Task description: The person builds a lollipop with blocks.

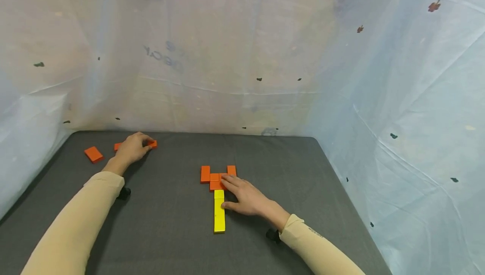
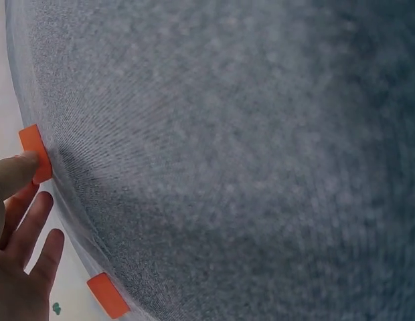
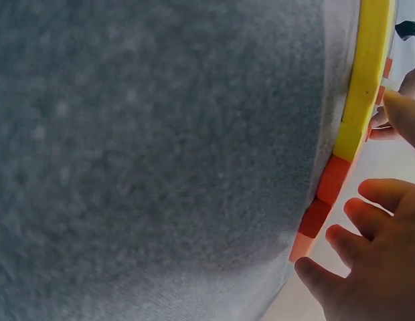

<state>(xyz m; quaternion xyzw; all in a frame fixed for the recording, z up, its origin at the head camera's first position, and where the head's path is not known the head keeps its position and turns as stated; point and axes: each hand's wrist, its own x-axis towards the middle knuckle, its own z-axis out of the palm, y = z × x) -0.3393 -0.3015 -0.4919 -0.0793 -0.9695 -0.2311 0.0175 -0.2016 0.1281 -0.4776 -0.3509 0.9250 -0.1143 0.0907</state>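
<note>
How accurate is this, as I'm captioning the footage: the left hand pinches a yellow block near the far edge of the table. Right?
Wrong colour: the left hand pinches an orange block near the far edge of the table, as the head view shows.

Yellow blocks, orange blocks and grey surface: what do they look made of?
Yellow blocks: painted wood or plastic, smooth; even colour and crisp edges leave it open. Orange blocks: likely the same, flat-faced, evenly coloured. Grey surface: probably matt fabric; fine, threadlike texture in wrist views.
</note>
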